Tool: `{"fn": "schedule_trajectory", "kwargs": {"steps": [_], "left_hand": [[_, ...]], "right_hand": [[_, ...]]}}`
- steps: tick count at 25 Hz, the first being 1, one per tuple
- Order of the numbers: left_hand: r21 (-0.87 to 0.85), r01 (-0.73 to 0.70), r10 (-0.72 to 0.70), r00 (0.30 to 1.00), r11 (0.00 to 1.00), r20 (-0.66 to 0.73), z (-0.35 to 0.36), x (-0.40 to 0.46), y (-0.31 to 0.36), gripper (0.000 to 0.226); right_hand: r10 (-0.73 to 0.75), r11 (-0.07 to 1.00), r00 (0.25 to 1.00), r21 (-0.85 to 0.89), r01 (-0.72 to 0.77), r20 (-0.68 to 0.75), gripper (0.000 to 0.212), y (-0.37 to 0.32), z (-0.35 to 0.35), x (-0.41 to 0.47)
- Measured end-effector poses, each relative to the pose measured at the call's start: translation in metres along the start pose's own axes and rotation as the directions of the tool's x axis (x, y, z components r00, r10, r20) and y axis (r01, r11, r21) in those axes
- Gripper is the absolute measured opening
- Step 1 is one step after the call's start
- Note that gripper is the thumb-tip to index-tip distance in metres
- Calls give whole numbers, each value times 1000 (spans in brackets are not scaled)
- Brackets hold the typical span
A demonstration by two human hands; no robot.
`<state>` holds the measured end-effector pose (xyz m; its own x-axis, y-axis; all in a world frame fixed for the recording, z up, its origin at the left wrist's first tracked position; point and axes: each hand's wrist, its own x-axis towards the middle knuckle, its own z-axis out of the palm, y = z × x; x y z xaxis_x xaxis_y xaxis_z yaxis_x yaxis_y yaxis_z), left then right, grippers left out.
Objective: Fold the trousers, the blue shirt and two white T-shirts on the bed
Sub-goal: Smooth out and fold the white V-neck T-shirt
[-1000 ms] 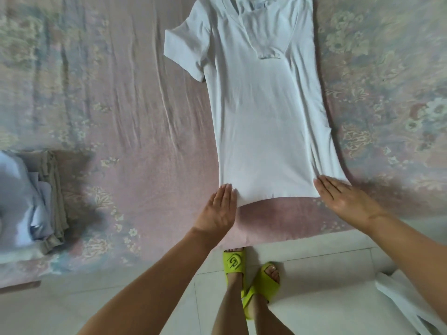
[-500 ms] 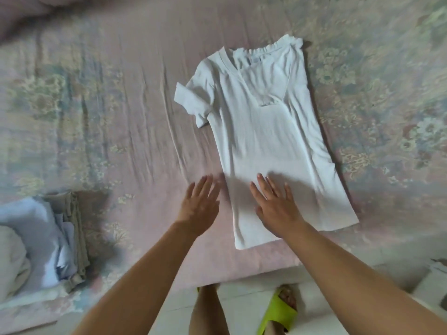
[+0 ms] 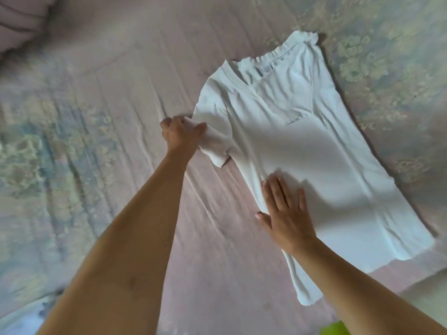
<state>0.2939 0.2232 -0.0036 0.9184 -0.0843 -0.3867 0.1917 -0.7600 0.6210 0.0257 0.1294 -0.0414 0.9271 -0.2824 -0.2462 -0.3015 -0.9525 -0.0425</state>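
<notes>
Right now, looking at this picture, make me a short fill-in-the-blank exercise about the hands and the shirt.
1. The left hand grips the T-shirt's ____.
2. The right hand lies ____ on the white T-shirt, fingers straight.
3. The T-shirt lies on a ____ with a faded floral cover.

Missing words: sleeve; flat; bed

left hand curled in a pinch, right hand flat, fingers straight
</notes>
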Motion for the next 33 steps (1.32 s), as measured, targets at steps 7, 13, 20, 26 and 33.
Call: {"fn": "schedule_trajectory", "kwargs": {"steps": [7,13,20,26,33], "left_hand": [[-184,71,-60,996,980,62,-39,-4,-17,28],[-94,187,-165,965,978,203,-63,7,-23,22],[-434,228,-121,958,871,261,-11,3,100,21],[-556,66,147,933,828,328,56,21,171,16],[453,-560,445,827,694,343,35,52,91,50]], "right_hand": [[114,986,993,-121,-112,16,29,-21,-23,-4],[350,937,932,-48,-347,98,34,-41,-29,-24],[661,569,697,420,-708,278,23,23,-73,-23],[678,641,653,165,-750,338,23,92,-69,-11],[400,870,916,309,-383,10,29,85,-97,133]]}}
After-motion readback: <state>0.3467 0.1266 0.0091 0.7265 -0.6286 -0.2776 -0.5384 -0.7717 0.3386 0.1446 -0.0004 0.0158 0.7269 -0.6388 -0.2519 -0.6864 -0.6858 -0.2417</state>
